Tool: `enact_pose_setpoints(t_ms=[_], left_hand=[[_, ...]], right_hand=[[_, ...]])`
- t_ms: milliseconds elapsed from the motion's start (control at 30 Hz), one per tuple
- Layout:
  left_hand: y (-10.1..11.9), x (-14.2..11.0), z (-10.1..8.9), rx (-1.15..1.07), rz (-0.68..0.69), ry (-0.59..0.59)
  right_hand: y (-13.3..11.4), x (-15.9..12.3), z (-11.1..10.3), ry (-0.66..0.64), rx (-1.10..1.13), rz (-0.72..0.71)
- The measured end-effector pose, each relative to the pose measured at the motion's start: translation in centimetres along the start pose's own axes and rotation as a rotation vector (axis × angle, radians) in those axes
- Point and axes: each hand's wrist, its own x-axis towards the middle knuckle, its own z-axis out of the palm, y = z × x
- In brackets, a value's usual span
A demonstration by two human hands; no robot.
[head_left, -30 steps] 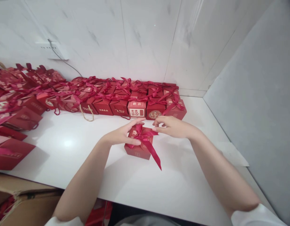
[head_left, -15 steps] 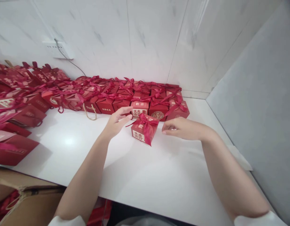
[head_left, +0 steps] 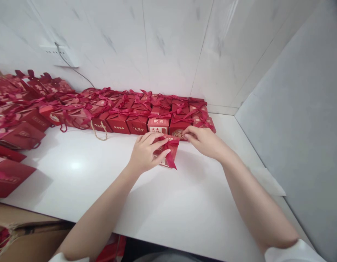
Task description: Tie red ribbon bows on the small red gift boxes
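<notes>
A small red gift box (head_left: 175, 149) with gold characters stands on the white table, in front of a row of similar boxes. A dark pink ribbon (head_left: 171, 160) is tied over its top in a bow. My left hand (head_left: 149, 151) lies over the box's left side, thumb and fingers closed about the bow and hiding much of the lid. Just beyond the box's right back corner is my right hand (head_left: 199, 140), its fingers curled into a pinch in front of the row. Whatever may be between those fingertips is too small to make out.
Several rows of ribboned red boxes (head_left: 138, 123) run along the marbled wall. More red boxes (head_left: 12, 176) crowd the left side. A cardboard carton (head_left: 34, 242) is below the table's front left edge. A grey panel (head_left: 302, 109) bounds the right; a socket (head_left: 59, 56) is on the wall.
My left hand has moved right onto the box and closed about its bow. My right hand has shifted up and slightly left, toward the box's back corner. The view has shifted slightly.
</notes>
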Motion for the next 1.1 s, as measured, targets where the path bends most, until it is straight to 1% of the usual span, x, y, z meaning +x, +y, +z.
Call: enact_pose_setpoints(t_ms=[67, 133, 167, 333, 433, 533, 600, 733, 767, 800, 867, 933, 1000, 1100], left_hand=[[-0.1, -0.4, 1.0, 0.021, -0.004, 0.086], [-0.2, -0.8, 1.8, 0.031, -0.008, 0.162], [-0.2, -1.0, 2.1, 0.035, -0.003, 0.182], [-0.4, -1.2, 2.2, 0.075, 0.048, 0.175], [-0.4, -1.1, 2.1, 0.047, 0.031, 0.17], [-0.3, -1.0, 2.0, 0.007, 0.025, 0.18], [-0.3, -1.0, 2.1, -0.016, 0.018, 0.199], [-0.4, -1.1, 2.4, -0.033, -0.01, 0.216], [-0.4, -1.2, 2.5, -0.036, -0.013, 0.222], [-0.5, -1.2, 2.6, -0.043, -0.015, 0.23], [-0.5, -1.3, 2.6, -0.064, -0.018, 0.244], [-0.5, -1.2, 2.7, -0.098, -0.01, 0.24], [-0.5, -1.2, 2.6, -0.139, 0.008, 0.213], [-0.5, -1.1, 2.6, -0.185, 0.024, 0.148]], right_hand=[[-0.7, -0.1, -0.1, 0.039, 0.018, -0.068], [-1.5, -0.3, -0.1, 0.015, 0.016, -0.129], [-1.8, -0.6, -0.1, -0.004, 0.011, -0.145], [-3.5, -1.6, -0.1, -0.075, -0.03, -0.162], [-4.1, -1.8, -0.1, -0.04, -0.075, -0.14], [-3.9, -1.6, 0.0, 0.035, -0.059, -0.038], [-3.2, -1.1, 0.4, 0.054, -0.002, 0.004], [-1.4, 0.6, 2.1, 0.135, 0.229, -0.074], [-1.0, 1.1, 2.5, 0.136, 0.3, -0.08], [-0.7, 1.5, 3.0, 0.111, 0.371, -0.074], [-0.3, 2.0, 3.6, 0.015, 0.51, -0.048], [-0.2, 2.1, 3.9, -0.078, 0.63, -0.039], [-0.2, 2.0, 3.7, -0.138, 0.72, -0.052], [-0.3, 1.8, 3.5, -0.206, 0.788, -0.078]])
